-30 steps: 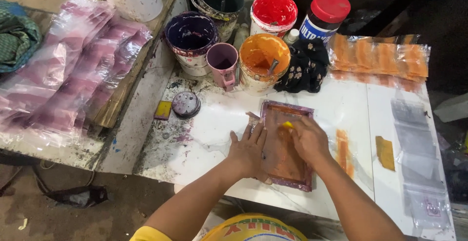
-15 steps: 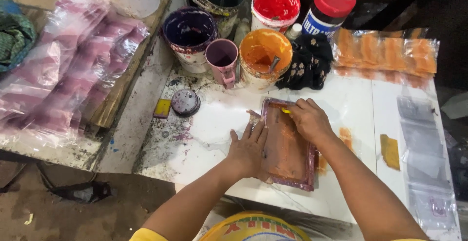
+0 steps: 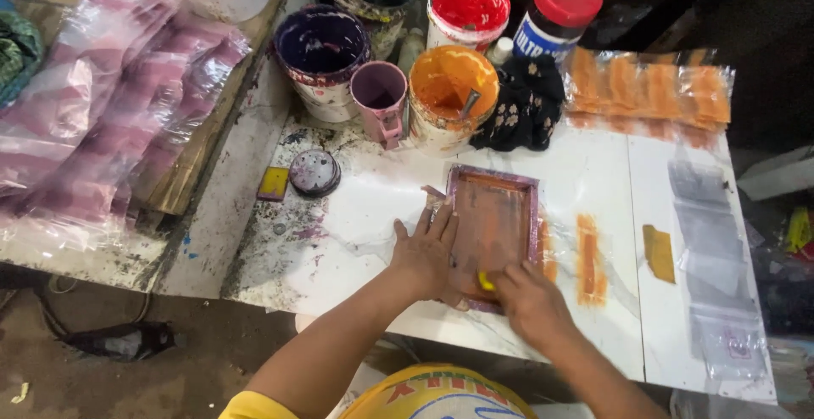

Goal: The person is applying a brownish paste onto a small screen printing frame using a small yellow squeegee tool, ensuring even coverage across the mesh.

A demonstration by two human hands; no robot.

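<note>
A small purple-framed printing screen (image 3: 494,212) smeared with orange ink lies flat on the white table (image 3: 593,164). My left hand (image 3: 424,254) presses flat on the screen's left edge, fingers spread. At the near end of the screen my right hand (image 3: 527,298) is closed on a small yellow squeegee (image 3: 486,281), most of it hidden under the fingers. A clear plastic bag with an orange printed stripe (image 3: 588,258) lies just right of the screen.
Paint tubs stand behind the screen: orange (image 3: 449,97), red (image 3: 468,8), dark purple (image 3: 322,58) and a purple mug (image 3: 380,97). A black cloth (image 3: 527,105) lies beside them. Printed orange bags (image 3: 653,88) lie back right, purple printed bags (image 3: 102,114) left, clear bags (image 3: 712,275) right.
My right hand has drawn the squeegee from the far end of the screen down to its near end. The left hand has stayed on the screen's left edge.
</note>
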